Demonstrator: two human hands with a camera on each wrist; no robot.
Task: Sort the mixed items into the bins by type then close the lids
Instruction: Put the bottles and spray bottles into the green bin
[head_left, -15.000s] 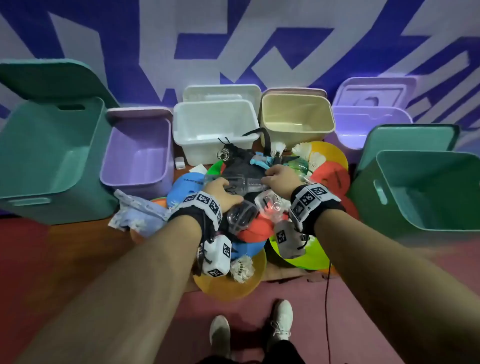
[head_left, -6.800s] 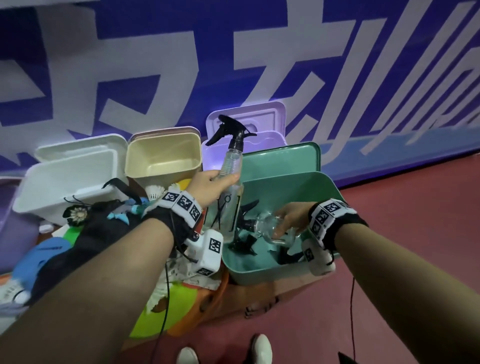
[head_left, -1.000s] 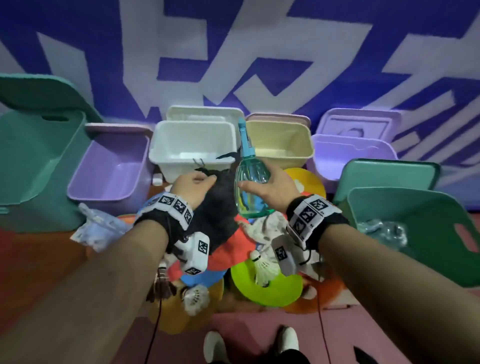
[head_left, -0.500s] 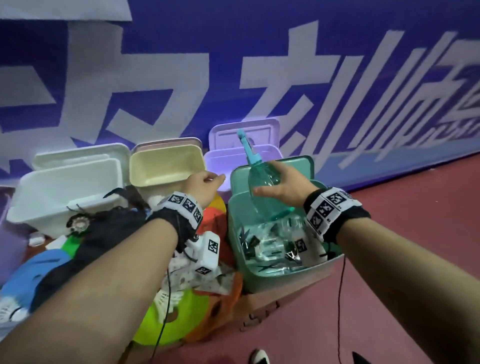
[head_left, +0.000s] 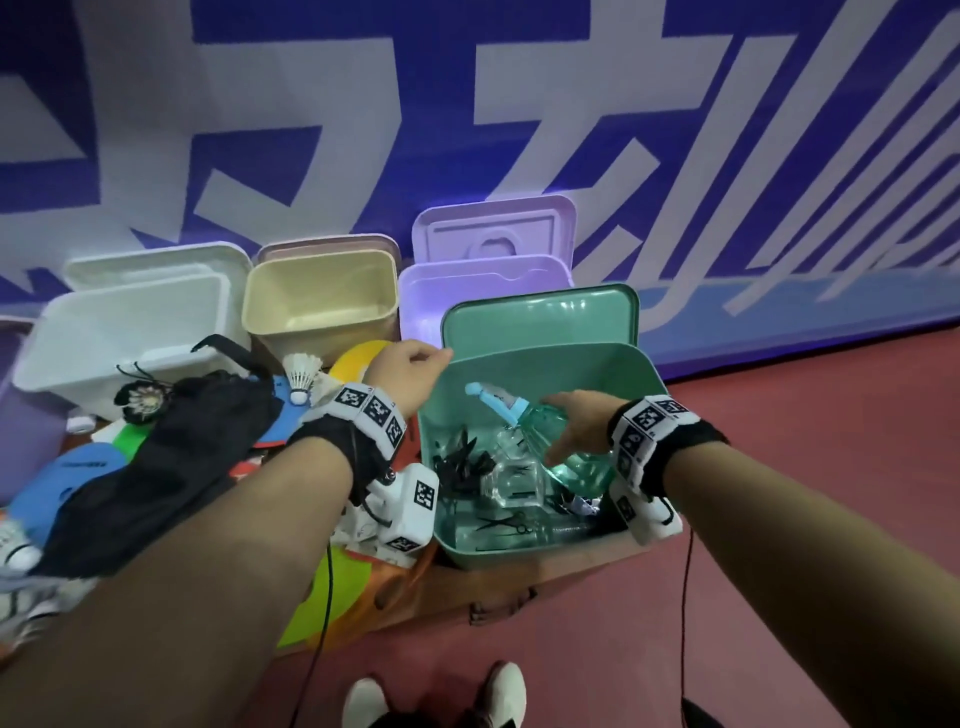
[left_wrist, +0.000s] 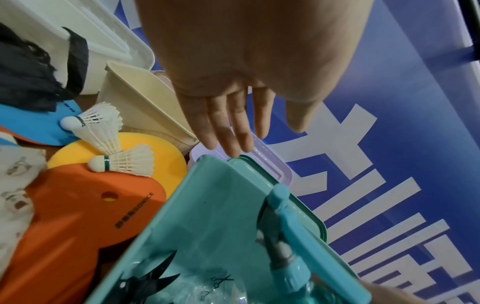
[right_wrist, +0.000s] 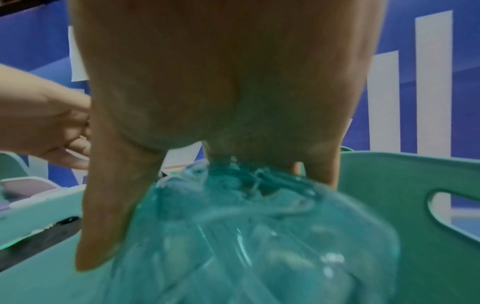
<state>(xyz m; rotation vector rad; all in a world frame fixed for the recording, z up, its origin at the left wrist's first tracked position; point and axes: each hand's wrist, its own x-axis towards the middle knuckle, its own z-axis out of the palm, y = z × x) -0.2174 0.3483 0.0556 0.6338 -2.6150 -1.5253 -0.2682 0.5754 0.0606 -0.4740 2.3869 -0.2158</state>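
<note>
Blue-white wall behind. Right hand (head_left: 579, 428) wraps teal bottle (head_left: 558, 449) inside green bin (head_left: 647, 374); left hand (head_left: 402, 374) hovers, fingers straight, holding nothing.

**Both arms out, one hand wrapped, one loose**

Reaching forward with both forearms, marker bands on each wrist. Right hand (head_left: 579, 428) lowered, thumb and fingers curled round a teal bottle (head_left: 566, 447). Left hand (head_left: 402, 371) raised, palm down, fingers (left_wrist: 228, 127) straight and together, holding nothing.
</note>
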